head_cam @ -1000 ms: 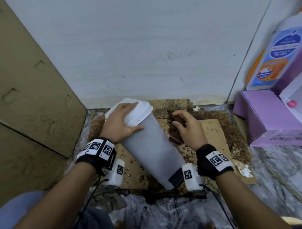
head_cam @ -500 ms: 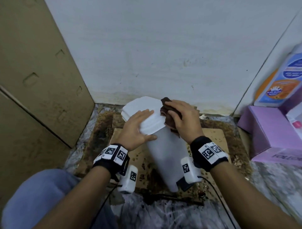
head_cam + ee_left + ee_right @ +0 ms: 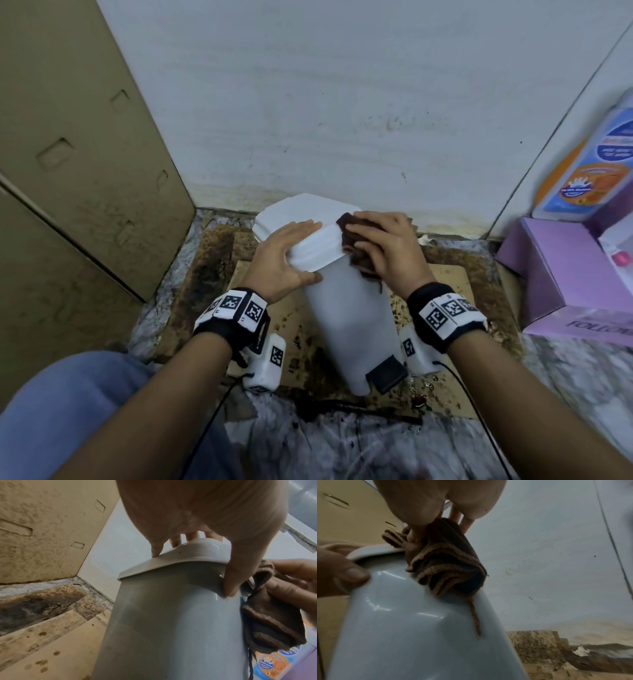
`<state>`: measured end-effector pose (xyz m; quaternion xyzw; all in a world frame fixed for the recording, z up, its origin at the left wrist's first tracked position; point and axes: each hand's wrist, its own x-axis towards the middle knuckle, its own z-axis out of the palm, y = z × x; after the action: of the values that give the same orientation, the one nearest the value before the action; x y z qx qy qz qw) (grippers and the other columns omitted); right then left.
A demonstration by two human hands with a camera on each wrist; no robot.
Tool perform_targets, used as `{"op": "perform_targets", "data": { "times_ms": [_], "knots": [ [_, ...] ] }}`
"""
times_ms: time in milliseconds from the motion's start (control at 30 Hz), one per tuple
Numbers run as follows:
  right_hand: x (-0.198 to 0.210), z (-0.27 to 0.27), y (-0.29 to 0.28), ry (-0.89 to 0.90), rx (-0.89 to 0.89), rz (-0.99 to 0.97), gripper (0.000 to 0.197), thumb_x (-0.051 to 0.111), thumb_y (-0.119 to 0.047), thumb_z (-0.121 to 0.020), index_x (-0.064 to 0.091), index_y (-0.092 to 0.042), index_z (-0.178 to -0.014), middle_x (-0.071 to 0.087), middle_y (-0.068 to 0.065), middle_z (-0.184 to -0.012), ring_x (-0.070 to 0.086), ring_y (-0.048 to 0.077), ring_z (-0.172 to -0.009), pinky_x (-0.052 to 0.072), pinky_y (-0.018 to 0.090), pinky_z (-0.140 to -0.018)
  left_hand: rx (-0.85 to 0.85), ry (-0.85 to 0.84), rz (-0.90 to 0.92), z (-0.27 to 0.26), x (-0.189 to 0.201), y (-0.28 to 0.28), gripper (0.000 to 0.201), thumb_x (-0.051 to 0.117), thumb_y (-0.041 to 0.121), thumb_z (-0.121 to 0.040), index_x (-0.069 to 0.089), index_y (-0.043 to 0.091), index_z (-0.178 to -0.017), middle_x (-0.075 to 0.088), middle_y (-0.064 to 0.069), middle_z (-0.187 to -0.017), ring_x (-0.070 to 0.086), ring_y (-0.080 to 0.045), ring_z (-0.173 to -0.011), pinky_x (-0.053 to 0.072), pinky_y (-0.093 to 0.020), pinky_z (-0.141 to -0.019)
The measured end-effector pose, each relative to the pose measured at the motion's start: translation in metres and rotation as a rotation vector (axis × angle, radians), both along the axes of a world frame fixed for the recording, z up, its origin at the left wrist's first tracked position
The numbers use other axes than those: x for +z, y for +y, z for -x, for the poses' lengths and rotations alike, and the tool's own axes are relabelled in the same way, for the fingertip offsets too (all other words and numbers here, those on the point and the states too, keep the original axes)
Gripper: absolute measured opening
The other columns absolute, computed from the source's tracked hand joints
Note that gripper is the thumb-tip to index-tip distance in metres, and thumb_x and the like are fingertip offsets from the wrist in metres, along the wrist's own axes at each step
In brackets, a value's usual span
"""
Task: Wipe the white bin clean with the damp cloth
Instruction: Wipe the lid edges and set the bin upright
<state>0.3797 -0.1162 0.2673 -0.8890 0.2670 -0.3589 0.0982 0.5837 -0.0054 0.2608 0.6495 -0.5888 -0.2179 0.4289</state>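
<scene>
The white bin [image 3: 349,325] stands upright on stained cardboard, lid [image 3: 308,219] shut and black pedal [image 3: 387,371] at its foot. My left hand [image 3: 284,260] grips the lid's front edge, fingers over the top and thumb [image 3: 240,568] on the front wall [image 3: 171,622]. My right hand [image 3: 387,250] holds the bunched brown cloth [image 3: 352,236] against the bin's upper right corner, under the lid rim. In the right wrist view the cloth [image 3: 447,568] lies on the bin wall [image 3: 402,628] with a loose thread hanging down.
A white wall [image 3: 342,102] rises just behind the bin. A tall cardboard panel [image 3: 85,154] stands at the left. A purple box [image 3: 565,274] and a blue-and-orange bottle [image 3: 589,171] sit at the right. The floor cardboard [image 3: 445,284] is wet and stained.
The bin, which leaned towards me a second ago, now stands upright. My right hand has brought the cloth from beside the bin up to its upper right corner.
</scene>
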Motion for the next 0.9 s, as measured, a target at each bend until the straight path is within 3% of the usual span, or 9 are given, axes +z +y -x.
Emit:
{"op": "perform_targets", "data": {
  "times_ms": [100, 267, 400, 467, 533, 633, 733, 833, 900],
  "knots": [
    [0.011, 0.008, -0.014, 0.029, -0.050, -0.101, 0.027, 0.059, -0.009, -0.087, 0.071, -0.013, -0.111, 0.063, 0.006, -0.122, 0.051, 0.023, -0.108, 0.032, 0.019, -0.098, -0.008, -0.019, -0.014, -0.003, 0.001, 0.000, 0.087, 0.092, 0.019, -0.060, 0.053, 0.029, -0.138, 0.045, 0.016, -0.143, 0.033, -0.005, -0.139, 0.025, -0.033, -0.118],
    [0.012, 0.018, -0.028, -0.004, -0.191, -0.395, 0.030, 0.061, -0.004, -0.087, 0.070, -0.017, -0.112, 0.069, 0.004, -0.114, 0.061, 0.018, -0.108, 0.039, 0.017, -0.095, -0.092, -0.056, -0.040, -0.006, -0.007, 0.008, 0.088, 0.079, 0.057, -0.063, 0.044, 0.040, -0.142, 0.038, 0.018, -0.152, 0.023, -0.005, -0.146, 0.017, -0.033, -0.119],
    [0.018, 0.020, -0.023, -0.159, -0.257, -0.491, 0.030, 0.064, -0.010, -0.087, 0.067, -0.024, -0.113, 0.068, -0.006, -0.106, 0.062, 0.013, -0.103, 0.046, 0.021, -0.091, -0.133, 0.086, -0.092, -0.007, -0.011, 0.005, 0.086, 0.081, 0.051, -0.064, 0.041, 0.038, -0.139, 0.035, 0.019, -0.152, 0.021, -0.002, -0.145, 0.020, -0.037, -0.120],
    [0.033, 0.017, -0.014, -0.220, -0.207, -0.460, 0.029, 0.066, -0.011, -0.085, 0.064, -0.026, -0.111, 0.066, -0.013, -0.103, 0.061, 0.005, -0.099, 0.047, 0.018, -0.089, -0.158, 0.121, -0.103, -0.009, -0.012, 0.001, 0.087, 0.085, 0.046, -0.061, 0.040, 0.034, -0.134, 0.036, 0.017, -0.152, 0.018, 0.001, -0.146, 0.019, -0.035, -0.120],
    [0.047, 0.012, 0.002, -0.165, -0.106, -0.366, 0.025, 0.066, -0.012, -0.086, 0.066, -0.023, -0.109, 0.065, -0.016, -0.102, 0.059, -0.001, -0.095, 0.045, 0.013, -0.087, -0.179, 0.109, -0.123, -0.012, -0.010, -0.001, 0.093, 0.090, 0.040, -0.057, 0.041, 0.031, -0.136, 0.035, 0.016, -0.152, 0.016, 0.005, -0.145, 0.018, -0.034, -0.121],
    [0.057, 0.000, 0.025, -0.108, 0.066, -0.254, 0.024, 0.066, -0.012, -0.086, 0.068, -0.019, -0.109, 0.065, -0.015, -0.104, 0.059, 0.001, -0.097, 0.044, 0.014, -0.087, -0.199, 0.070, -0.139, -0.018, -0.007, -0.003, 0.102, 0.094, 0.034, -0.056, 0.039, 0.030, -0.142, 0.034, 0.012, -0.153, 0.020, 0.002, -0.144, 0.022, -0.038, -0.121],
    [0.040, -0.016, 0.036, 0.006, 0.180, -0.154, 0.027, 0.067, -0.015, -0.086, 0.068, -0.018, -0.113, 0.066, -0.009, -0.113, 0.055, 0.010, -0.104, 0.042, 0.022, -0.093, -0.216, -0.003, -0.138, -0.021, -0.009, -0.005, 0.113, 0.092, 0.044, -0.054, 0.033, 0.030, -0.150, 0.030, 0.008, -0.157, 0.018, -0.009, -0.148, 0.024, -0.045, -0.120],
    [0.015, -0.026, 0.038, 0.148, 0.193, -0.020, 0.029, 0.060, -0.028, -0.089, 0.066, -0.022, -0.117, 0.061, -0.010, -0.128, 0.047, 0.019, -0.106, 0.042, 0.038, -0.091, -0.237, -0.009, -0.169, -0.020, -0.003, -0.005, 0.115, 0.094, 0.038, -0.054, 0.032, 0.030, -0.151, 0.026, 0.009, -0.159, 0.013, -0.005, -0.148, 0.018, -0.038, -0.122],
    [0.009, -0.027, 0.036, 0.171, 0.163, 0.028, 0.032, 0.058, -0.038, -0.089, 0.066, -0.025, -0.118, 0.058, -0.010, -0.130, 0.047, 0.023, -0.107, 0.041, 0.043, -0.090, -0.242, 0.007, -0.185, -0.021, 0.002, -0.005, 0.116, 0.094, 0.034, -0.053, 0.032, 0.027, -0.151, 0.026, 0.009, -0.159, 0.012, -0.003, -0.148, 0.017, -0.036, -0.122]
  ]
}}
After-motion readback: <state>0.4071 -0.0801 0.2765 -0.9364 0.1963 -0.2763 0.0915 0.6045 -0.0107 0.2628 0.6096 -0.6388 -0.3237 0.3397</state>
